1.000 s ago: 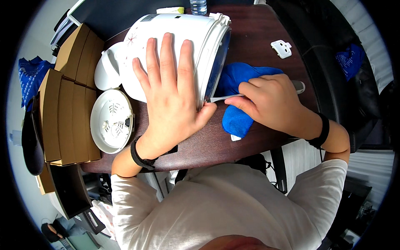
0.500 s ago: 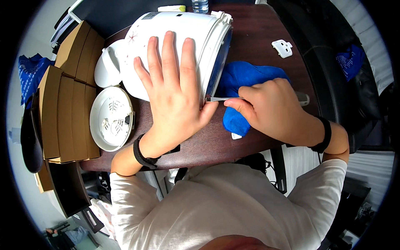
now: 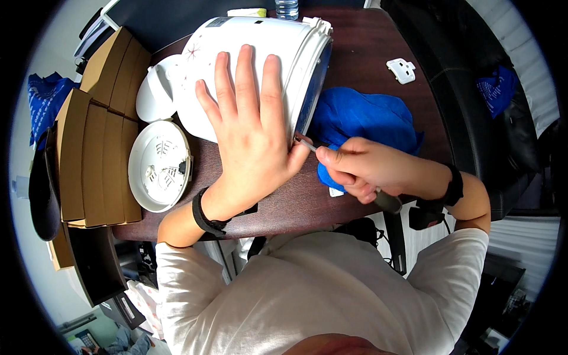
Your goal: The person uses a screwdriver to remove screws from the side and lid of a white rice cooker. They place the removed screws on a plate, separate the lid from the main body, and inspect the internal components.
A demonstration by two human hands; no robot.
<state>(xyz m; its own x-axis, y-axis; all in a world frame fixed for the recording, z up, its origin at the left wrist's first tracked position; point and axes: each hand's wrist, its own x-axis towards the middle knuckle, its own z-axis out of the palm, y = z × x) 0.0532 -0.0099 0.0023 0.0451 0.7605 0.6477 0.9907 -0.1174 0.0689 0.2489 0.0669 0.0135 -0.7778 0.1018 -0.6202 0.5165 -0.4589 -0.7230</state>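
Looks office-ish to me: dark wood-look desk (image 3: 361,50) with a dark partition panel (image 3: 168,21) behind, black leather-look seat (image 3: 458,97) alongside, brown cardboard boxes (image 3: 94,160) stacked at left.

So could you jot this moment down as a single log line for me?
left hand: spread on white appliance | right hand: gripping slim tool, tip by appliance's rim | nearby: blue cloth, round white part

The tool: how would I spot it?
On the dark brown table lies a big white appliance. By its rim, the right hand grips the tool. Its slim metal shaft and dark handle end set it apart from the blue cloth nearby.
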